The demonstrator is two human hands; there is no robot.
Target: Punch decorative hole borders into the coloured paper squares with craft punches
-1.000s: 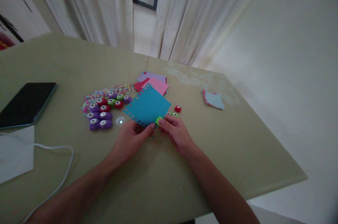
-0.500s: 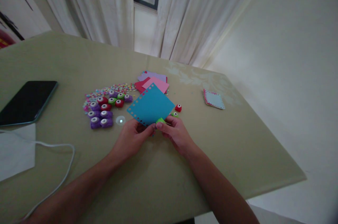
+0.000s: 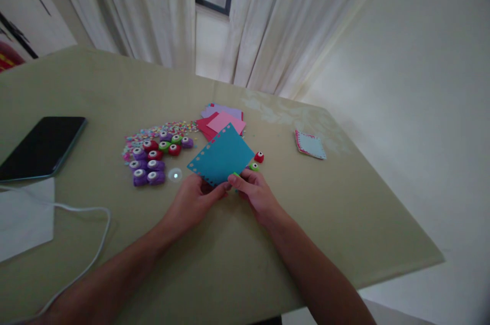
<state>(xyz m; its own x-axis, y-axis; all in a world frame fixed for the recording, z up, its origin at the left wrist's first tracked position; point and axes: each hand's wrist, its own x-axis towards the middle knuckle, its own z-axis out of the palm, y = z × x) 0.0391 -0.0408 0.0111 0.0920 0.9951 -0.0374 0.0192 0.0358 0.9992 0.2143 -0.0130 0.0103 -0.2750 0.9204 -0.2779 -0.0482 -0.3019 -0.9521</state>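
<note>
A blue paper card [image 3: 222,154] with small punched holes along its left and lower edges is held up over the table, tilted. My left hand [image 3: 195,198] is closed on the card's lower corner, thumb in front. At the lower right edge, my right hand [image 3: 254,190] pinches a green craft punch [image 3: 236,175], mostly covered by the thumb. A red punch [image 3: 259,157] and a green punch [image 3: 253,167] stand just beyond the right hand. To the left, several purple, red and green punches [image 3: 155,177] stand grouped together.
Paper confetti [image 3: 164,129] lies behind the grouped punches. Pink, red and lilac cards [image 3: 229,122] are piled behind the blue card. A small stack of light-blue cards [image 3: 311,145] is at right. Left are a tablet [image 3: 42,146], white paper [image 3: 26,223] and a white cable [image 3: 108,218].
The blue card has turned slightly and shifted a little right. The green punch in my right hand is now more hidden by the thumb. Both arms stay nearly in place.
</note>
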